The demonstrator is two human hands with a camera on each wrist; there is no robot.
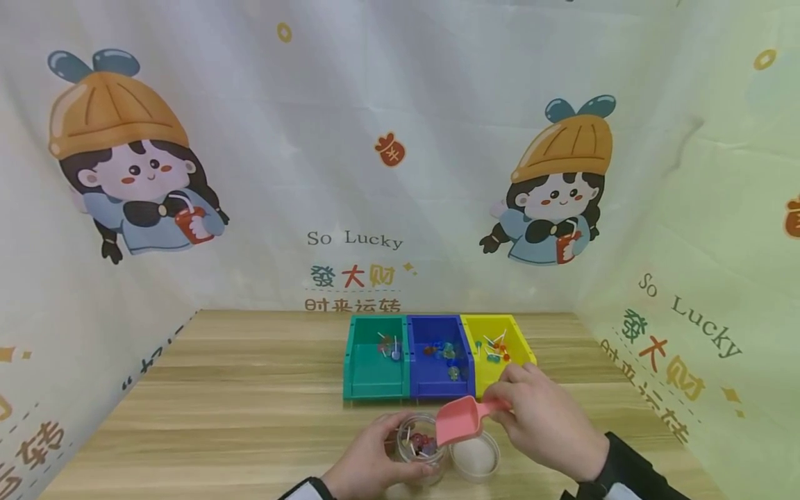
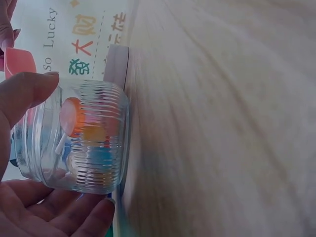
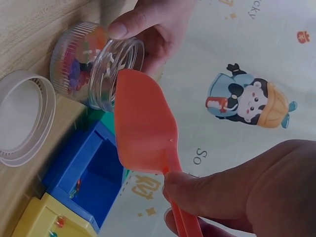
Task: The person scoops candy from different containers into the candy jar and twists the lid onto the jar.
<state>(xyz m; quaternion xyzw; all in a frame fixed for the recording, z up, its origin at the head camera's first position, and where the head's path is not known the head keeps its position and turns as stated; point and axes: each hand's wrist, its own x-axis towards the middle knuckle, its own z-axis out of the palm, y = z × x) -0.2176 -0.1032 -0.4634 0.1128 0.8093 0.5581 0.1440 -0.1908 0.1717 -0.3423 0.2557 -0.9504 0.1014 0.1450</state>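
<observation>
Largest in my head view is a pale printed cloth backdrop (image 1: 437,201), enclosing a wood-grain table (image 1: 237,396). At the far side of the table I see three bins joined in a row, left to right: a green bin (image 1: 375,391), a blue bin (image 1: 440,390) and a yellow bin (image 1: 490,326). Nearer me are the two hands. The left hand (image 1: 375,458) is curved around a clear glass jar (image 2: 54,148), thumb on the near side and fingers on the far side; the jar's open mouth faces up. The right hand (image 1: 550,420) pinches the handle of a pink scoop (image 1: 461,420) between thumb and fingers, in front of the yellow bin. The scoop's blade reaches left, over the right edge of the jar's mouth; I cannot tell whether it touches the rim. A round white lid (image 1: 476,458) lies on the table just right of the jar, below the scoop. Smallest are the colourful lollipops (image 1: 423,444) inside the jar, within the left hand's grasp, and more small candies (image 1: 496,347) in the bins.
</observation>
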